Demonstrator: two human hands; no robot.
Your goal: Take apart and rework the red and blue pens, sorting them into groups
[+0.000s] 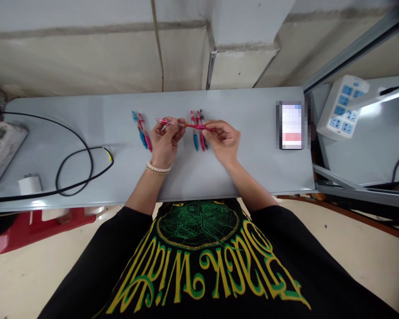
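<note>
My left hand (167, 141) pinches the clear and red barrel part of a pen (162, 121) above the grey table. Fingers of my right hand (224, 141) are closed on the pen's pink grip part (200, 127). Between the hands runs a thin orange-red length, in line with both parts. Whether the two parts are joined, I cannot tell. Left of my left hand lie a blue pen (140, 130) and a pink pen (146, 135). Behind and between my hands are a blue pen (195, 141), a pink pen (202, 142) and a dark pen (205, 144), partly hidden.
A phone (291, 126) lies at the table's right end, near a white power strip (342, 108) on another surface. On the left are a looped black cable (92, 155), a white adapter (30, 183) and another power strip (3, 148). A wall (86, 62) stands behind.
</note>
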